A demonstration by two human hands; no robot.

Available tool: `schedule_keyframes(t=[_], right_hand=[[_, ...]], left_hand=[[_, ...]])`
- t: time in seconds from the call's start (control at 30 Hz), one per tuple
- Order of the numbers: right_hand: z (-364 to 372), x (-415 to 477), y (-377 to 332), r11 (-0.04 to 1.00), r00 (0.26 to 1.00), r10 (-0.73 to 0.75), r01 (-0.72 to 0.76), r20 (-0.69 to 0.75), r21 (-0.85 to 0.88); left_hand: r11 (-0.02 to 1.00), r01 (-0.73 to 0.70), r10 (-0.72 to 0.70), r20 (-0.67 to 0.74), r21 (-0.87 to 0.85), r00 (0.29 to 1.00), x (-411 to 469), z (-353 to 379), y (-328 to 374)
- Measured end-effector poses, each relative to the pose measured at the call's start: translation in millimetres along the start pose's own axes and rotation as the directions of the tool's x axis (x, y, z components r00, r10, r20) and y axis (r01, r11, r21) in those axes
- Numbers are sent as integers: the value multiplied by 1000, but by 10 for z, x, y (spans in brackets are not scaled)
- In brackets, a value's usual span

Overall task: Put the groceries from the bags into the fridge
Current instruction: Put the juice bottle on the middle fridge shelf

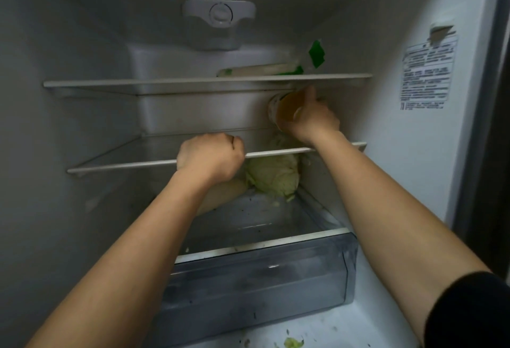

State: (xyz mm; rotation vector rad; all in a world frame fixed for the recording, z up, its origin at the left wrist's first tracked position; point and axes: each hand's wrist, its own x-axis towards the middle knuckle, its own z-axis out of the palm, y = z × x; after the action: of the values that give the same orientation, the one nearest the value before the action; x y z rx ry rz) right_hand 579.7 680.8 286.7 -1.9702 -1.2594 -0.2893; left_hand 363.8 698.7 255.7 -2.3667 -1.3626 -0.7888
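Note:
I look into an open fridge. My right hand (pixel 311 120) grips an amber bottle (pixel 287 109) lying tilted at the right end of the middle glass shelf (pixel 116 164), just under the top shelf (pixel 165 82). My left hand (pixel 211 155) is curled in a fist at the front edge of the middle shelf; whether it holds the edge I cannot tell. A pale green cabbage (pixel 273 176) sits below that shelf, on the cover over the drawer. A green and white packet (pixel 276 67) lies on the top shelf at the back right.
A clear crisper drawer (pixel 256 278) fills the bottom, its cover (pixel 262 218) speckled with crumbs. A thermostat housing (pixel 219 23) sits on the back wall. A label (pixel 426 71) is stuck on the right wall. Cabbage scraps (pixel 292 343) lie on the fridge floor.

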Motion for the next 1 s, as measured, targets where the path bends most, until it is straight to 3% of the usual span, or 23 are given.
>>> schedule_keyframes(t=[0.43, 0.63, 0.73, 0.83, 1.0], right_hand=[[-67, 94, 178, 990, 998, 57, -61, 37, 127], [-140, -151, 117, 995, 995, 94, -92, 30, -47], [-156, -321, 164, 991, 992, 129, -129, 6, -20], [-197, -593, 227, 997, 997, 63, -65, -35, -47], [-136, -1096, 378, 973, 970, -177, 147, -168, -178]], left_hand=[[999, 38, -36, -49, 28, 998, -27, -2, 35], [999, 35, -32, -90, 31, 995, -49, 4, 55], [997, 0, 12, -154, 76, 988, -96, 13, 53], [991, -41, 68, -207, 129, 976, -225, 39, 52], [997, -25, 44, -258, 78, 965, -597, 170, -31]])
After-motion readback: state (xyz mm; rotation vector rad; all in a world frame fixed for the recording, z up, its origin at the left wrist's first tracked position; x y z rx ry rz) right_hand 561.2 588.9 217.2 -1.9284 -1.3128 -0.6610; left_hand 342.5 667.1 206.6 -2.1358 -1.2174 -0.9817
